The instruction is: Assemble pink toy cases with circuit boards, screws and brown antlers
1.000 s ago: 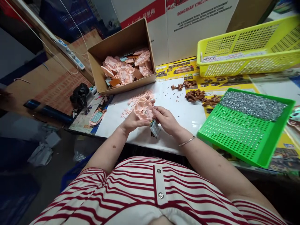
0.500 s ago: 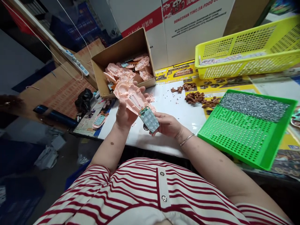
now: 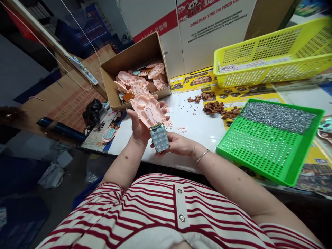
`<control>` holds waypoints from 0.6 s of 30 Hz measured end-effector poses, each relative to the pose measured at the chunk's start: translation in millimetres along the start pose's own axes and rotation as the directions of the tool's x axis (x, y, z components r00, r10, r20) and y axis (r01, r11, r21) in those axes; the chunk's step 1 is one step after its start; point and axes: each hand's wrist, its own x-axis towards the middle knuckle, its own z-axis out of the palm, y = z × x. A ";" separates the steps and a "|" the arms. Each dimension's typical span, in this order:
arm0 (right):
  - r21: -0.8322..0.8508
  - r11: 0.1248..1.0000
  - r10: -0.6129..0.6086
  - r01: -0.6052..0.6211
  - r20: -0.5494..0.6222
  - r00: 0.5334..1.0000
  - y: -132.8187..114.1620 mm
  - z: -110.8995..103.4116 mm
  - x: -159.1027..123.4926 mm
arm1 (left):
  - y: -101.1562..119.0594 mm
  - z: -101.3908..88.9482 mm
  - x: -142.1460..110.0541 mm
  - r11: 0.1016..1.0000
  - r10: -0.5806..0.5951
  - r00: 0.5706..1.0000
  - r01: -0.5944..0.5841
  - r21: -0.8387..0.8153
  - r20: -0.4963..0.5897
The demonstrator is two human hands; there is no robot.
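Note:
My left hand (image 3: 140, 129) supports a pink plastic shell half (image 3: 150, 112) from behind, its hollow inner side with small posts facing me. Thin wires run from the shell to a circuit board with a grey rubber keypad (image 3: 160, 139). That board is gripped at its right edge and from below by my right hand (image 3: 177, 143), which wears a bracelet at the wrist. Both parts are held just above the white tabletop near its front edge. The fingers behind the shell and under the board are partly hidden.
A cardboard box (image 3: 135, 52) of pink shells stands behind. Brown plastic parts (image 3: 214, 108) and small pink pieces (image 3: 182, 129) lie on the table. To the right are a green tray (image 3: 261, 145) with screws (image 3: 280, 116) and a yellow basket (image 3: 259, 76). Another shell with a keypad (image 3: 110, 134) lies left.
The keypad board has moved left and slightly down in my right hand and turned more upright. The shell in my left hand has shifted slightly right and tilted.

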 end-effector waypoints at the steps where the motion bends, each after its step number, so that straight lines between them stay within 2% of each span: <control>1: 0.012 1.000 0.005 -0.005 0.005 1.000 -0.9 1.2 -0.4 | 0.7 1.0 -0.1 1.000 -0.014 1.000 0.014 -0.007 0.002; 7: 0.056 0.998 -0.039 0.037 0.027 0.999 -8.0 3.9 -6.4 | 10.2 8.1 -2.1 0.998 -0.058 0.998 0.058 0.004 0.006; 12: 0.030 0.996 -0.082 0.082 -0.015 0.997 -8.3 2.2 -9.4 | 14.2 8.0 -3.7 0.999 -0.045 0.997 0.047 0.021 -0.056; 15: 0.014 0.994 -0.110 0.111 -0.072 0.991 -9.9 4.8 -10.3 | 15.8 4.0 -5.5 0.999 -0.044 0.997 0.044 -0.001 -0.059; 18: -0.044 0.988 -0.156 0.150 -0.187 0.970 -11.4 10.4 -13.6 | 15.8 -4.7 -9.2 0.999 -0.051 0.998 0.051 -0.018 -0.045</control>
